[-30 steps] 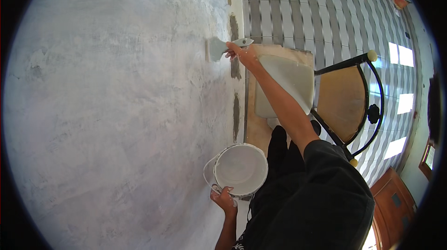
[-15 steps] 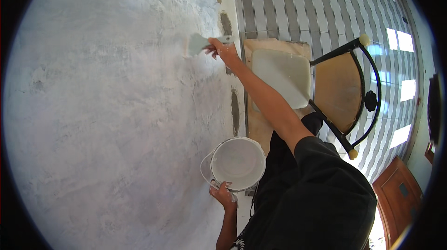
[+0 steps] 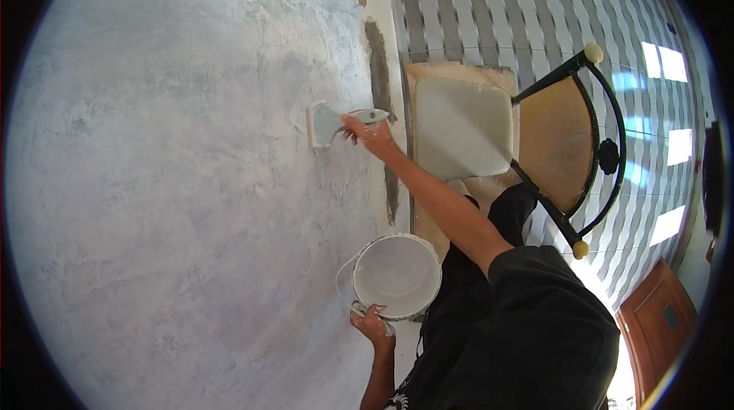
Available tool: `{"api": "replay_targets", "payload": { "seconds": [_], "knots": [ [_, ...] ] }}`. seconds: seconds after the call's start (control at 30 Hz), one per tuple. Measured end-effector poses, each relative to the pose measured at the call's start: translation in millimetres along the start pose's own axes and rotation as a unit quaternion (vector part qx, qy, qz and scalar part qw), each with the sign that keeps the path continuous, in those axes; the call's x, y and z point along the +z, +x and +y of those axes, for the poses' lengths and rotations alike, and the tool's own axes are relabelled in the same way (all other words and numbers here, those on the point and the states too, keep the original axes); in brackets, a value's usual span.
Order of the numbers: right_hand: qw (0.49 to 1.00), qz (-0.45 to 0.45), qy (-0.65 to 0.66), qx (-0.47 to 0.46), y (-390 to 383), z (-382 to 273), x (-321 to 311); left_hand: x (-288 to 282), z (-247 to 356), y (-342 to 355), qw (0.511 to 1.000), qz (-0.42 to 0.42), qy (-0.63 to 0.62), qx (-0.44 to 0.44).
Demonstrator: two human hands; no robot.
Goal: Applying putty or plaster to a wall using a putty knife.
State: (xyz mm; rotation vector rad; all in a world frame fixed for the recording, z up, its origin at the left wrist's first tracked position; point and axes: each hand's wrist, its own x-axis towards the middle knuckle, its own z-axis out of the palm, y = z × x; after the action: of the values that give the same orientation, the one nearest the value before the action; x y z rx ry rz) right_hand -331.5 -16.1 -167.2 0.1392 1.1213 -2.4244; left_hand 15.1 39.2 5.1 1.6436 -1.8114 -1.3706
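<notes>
My right hand (image 3: 372,137) is closed round the handle of a wide, pale grey putty knife (image 3: 327,123). Its blade lies against the whitish, patchy wall (image 3: 191,181), with a band of light filler along the edge. My left hand (image 3: 373,326) grips the rim and wire handle of a white bucket (image 3: 397,276), the thumb over the rim. Whitish residue coats the bucket's inside, and smears of it show on both hands. Beside my right hand, a long grey strip of bare patch (image 3: 379,74) runs along the wall's edge.
A chair with a pale seat (image 3: 462,127) and black metal frame (image 3: 612,104) stands right of the wall, on a brownish sheet (image 3: 428,70). Wavy grey-and-white tiles (image 3: 474,5) cover the floor. A brown wooden door (image 3: 657,326) is at the lower right.
My right hand has moved the putty knife down the picture along the wall, uncovering more of the grey strip. The bucket has shifted slightly right and down with my left hand.
</notes>
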Motion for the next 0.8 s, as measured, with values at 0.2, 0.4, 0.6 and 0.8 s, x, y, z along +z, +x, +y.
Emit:
{"api": "replay_targets", "payload": {
  "seconds": [0.2,0.4,0.6,0.8],
  "knots": [
    [1.000,-0.005,-0.027,0.006,-6.7,-2.4,-2.9,-13.4,-18.3,-7.9,0.997,0.006,0.071,0.029],
    [0.997,0.043,0.066,-0.006,-4.2,0.8,4.7,-11.9,-21.5,-27.0,0.998,0.006,0.047,0.039],
    [0.996,-0.060,-0.042,-0.046,-38.1,-69.6,3.0,-6.8,-23.5,-53.9,0.992,0.055,-0.113,-0.027],
    [0.974,-0.209,-0.086,0.002,-158.3,-211.4,-20.7,-7.0,-82.4,-83.4,0.972,0.105,-0.198,-0.072]
  ]
}}
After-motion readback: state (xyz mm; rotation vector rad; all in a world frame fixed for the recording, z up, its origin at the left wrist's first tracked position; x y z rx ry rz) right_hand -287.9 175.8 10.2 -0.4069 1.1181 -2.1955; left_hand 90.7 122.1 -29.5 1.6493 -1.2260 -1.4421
